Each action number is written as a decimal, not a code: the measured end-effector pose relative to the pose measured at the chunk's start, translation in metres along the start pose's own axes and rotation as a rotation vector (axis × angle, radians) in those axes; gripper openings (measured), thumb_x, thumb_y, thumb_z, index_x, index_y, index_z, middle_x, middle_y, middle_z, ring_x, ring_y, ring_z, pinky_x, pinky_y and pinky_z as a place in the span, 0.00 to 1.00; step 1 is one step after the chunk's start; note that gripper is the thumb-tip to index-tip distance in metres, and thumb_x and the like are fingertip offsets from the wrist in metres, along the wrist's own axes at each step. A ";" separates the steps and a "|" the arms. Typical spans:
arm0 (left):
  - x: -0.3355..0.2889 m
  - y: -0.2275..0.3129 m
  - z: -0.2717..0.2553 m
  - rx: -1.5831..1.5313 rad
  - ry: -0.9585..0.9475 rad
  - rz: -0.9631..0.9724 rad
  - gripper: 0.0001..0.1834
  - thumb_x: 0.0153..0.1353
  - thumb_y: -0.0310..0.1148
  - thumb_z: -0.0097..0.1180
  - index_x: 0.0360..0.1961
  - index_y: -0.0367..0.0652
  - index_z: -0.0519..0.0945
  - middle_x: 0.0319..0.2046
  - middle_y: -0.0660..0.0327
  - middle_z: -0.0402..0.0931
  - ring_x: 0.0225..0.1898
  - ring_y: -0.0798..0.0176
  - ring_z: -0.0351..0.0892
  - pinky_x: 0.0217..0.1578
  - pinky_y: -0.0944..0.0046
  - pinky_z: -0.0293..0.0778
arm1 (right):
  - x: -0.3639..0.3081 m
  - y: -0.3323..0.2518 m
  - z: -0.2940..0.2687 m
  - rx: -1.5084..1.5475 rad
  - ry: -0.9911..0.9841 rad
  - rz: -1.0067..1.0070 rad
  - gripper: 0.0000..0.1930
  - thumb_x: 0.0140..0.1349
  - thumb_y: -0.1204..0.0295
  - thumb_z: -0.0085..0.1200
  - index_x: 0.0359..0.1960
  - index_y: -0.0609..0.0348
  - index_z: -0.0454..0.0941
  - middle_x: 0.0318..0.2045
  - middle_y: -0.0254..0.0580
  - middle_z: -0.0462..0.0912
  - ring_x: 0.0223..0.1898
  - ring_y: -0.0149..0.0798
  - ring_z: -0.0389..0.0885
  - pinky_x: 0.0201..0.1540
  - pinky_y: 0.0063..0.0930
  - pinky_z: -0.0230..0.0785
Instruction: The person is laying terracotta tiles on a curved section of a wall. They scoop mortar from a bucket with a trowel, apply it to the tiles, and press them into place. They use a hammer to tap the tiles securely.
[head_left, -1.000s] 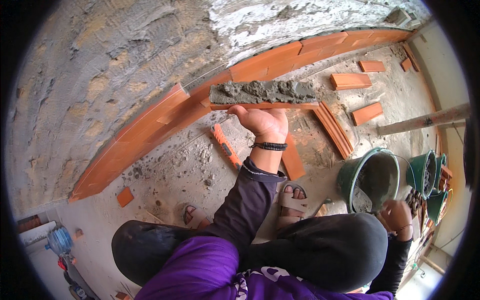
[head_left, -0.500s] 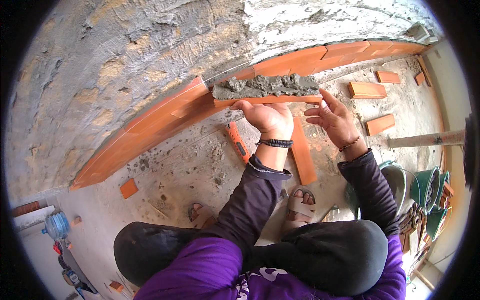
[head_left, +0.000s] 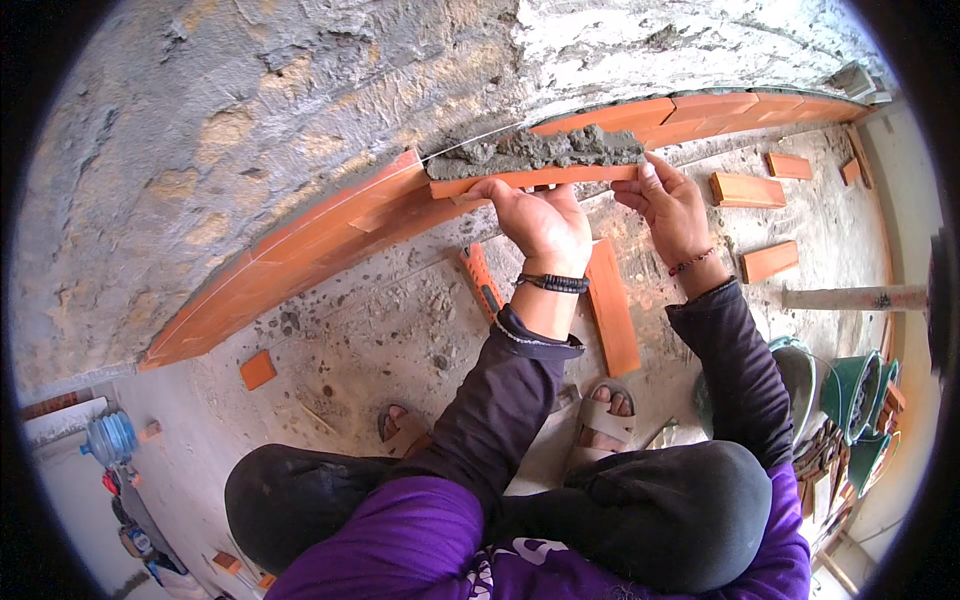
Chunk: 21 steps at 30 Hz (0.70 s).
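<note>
On your left, the laid brick row (head_left: 280, 265) ran along the foot of the rough wall (head_left: 150, 200); at its stepped upper end the white string (head_left: 468, 145) stretched on to the right; the mortared brick (head_left: 560, 178) had moved in toward that step over the last second, its left end now just beside it, though whether the two touched could not be told from this angle; your left hand (head_left: 548, 228) was palm up beneath the brick, cradling it with the thumb at its near edge, much as before; the grey mortar (head_left: 540, 150) sat in a lumpy bed along the brick; your right hand (head_left: 672, 215), low at your right side a second earlier, had come up to the brick's right end, its thumb and fingers closed on that corner; farther right, loose bricks (head_left: 748, 190) lay well apart from your hands, with the large bucket (head_left: 797, 375) beyond your right sleeve; for the work, the change seemed to mean that the load was steadied at two places rather than balanced on one palm, and that, with your fingers underneath and mortar heaped on top, keeping the brick level mattered most.
</note>
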<state>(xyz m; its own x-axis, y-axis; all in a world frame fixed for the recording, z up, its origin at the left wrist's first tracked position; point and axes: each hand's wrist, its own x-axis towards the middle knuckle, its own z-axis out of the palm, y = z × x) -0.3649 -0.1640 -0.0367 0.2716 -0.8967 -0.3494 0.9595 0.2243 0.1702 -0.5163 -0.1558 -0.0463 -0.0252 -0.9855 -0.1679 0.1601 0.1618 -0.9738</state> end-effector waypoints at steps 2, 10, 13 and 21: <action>0.002 -0.001 0.002 0.024 0.091 0.030 0.35 0.70 0.63 0.39 0.64 0.45 0.62 0.59 0.60 0.65 0.61 0.60 0.65 0.67 0.46 0.60 | 0.006 -0.002 0.001 -0.018 0.002 -0.001 0.21 0.75 0.65 0.45 0.61 0.72 0.67 0.43 0.50 0.82 0.43 0.39 0.85 0.50 0.31 0.79; 0.015 0.003 0.011 0.078 0.169 -0.025 0.37 0.68 0.65 0.40 0.64 0.47 0.59 0.58 0.60 0.62 0.59 0.60 0.65 0.66 0.47 0.62 | 0.033 -0.008 0.001 -0.023 0.031 0.005 0.21 0.72 0.62 0.51 0.52 0.73 0.73 0.38 0.47 0.82 0.38 0.37 0.86 0.42 0.29 0.82; 0.020 0.005 0.013 0.105 0.180 -0.026 0.38 0.69 0.65 0.38 0.66 0.47 0.58 0.59 0.59 0.60 0.60 0.59 0.65 0.67 0.46 0.61 | 0.042 -0.009 0.004 -0.042 0.020 -0.029 0.21 0.72 0.61 0.52 0.50 0.72 0.74 0.37 0.46 0.82 0.37 0.37 0.86 0.42 0.28 0.82; 0.010 0.010 0.040 0.221 0.283 -0.030 0.42 0.69 0.65 0.33 0.74 0.51 0.44 0.71 0.57 0.45 0.71 0.55 0.53 0.70 0.45 0.57 | 0.053 -0.009 0.005 -0.132 0.054 -0.040 0.22 0.71 0.58 0.54 0.47 0.72 0.76 0.34 0.45 0.83 0.33 0.34 0.85 0.37 0.27 0.82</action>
<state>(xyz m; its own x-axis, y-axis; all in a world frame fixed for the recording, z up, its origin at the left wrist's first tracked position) -0.3552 -0.1861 -0.0018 0.2831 -0.7538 -0.5930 0.9366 0.0840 0.3402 -0.5146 -0.2099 -0.0459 -0.0826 -0.9877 -0.1329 0.0272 0.1311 -0.9910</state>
